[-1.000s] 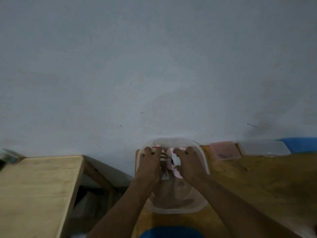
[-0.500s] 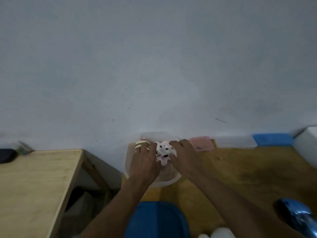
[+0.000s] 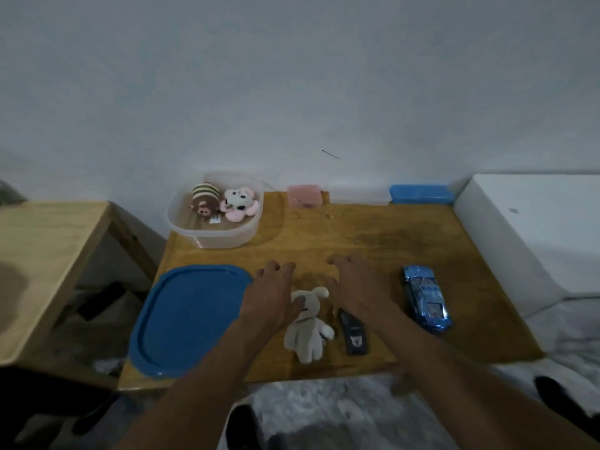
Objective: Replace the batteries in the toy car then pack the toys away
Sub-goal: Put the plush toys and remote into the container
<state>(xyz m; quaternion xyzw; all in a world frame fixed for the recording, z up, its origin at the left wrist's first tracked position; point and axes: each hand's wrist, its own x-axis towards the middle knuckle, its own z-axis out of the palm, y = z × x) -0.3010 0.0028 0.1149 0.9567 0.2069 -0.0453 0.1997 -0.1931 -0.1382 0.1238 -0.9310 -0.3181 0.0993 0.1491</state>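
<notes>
Head view, dim and soft at the edges: both forearms reach in from the bottom, cut off by the frame. The left hand [image 3: 271, 295] hovers palm down over the desk [image 3: 373, 235], its fingers [image 3: 276, 267] spread, relaxed and holding nothing. Its thumb side overlaps the head of the white plush animal [image 3: 308, 334]; whether it touches cannot be told. The right hand [image 3: 358, 287] is likewise empty, fingers loosely bent. It hides the top of a dark flat object [image 3: 354, 334] lying just beside the plush, and what that object is stays unclear.

The blue toy car [image 3: 426, 298] lies right of that hand, apart from it, near the desk's right edge. The blue lid [image 3: 188, 316] lies at the front left corner, its rim reaching the left edge. At the back left corner the clear tub [image 3: 211, 237] holds a striped brown plush [image 3: 204, 200] and a pink-and-white plush [image 3: 239, 205], side by side. Against the wall stand a pink box [image 3: 305, 195], a clear box [image 3: 358, 197] that is hard to make out, and a blue box [image 3: 420, 193]. Open wood shows between the tub, the boxes and the hands.
</notes>
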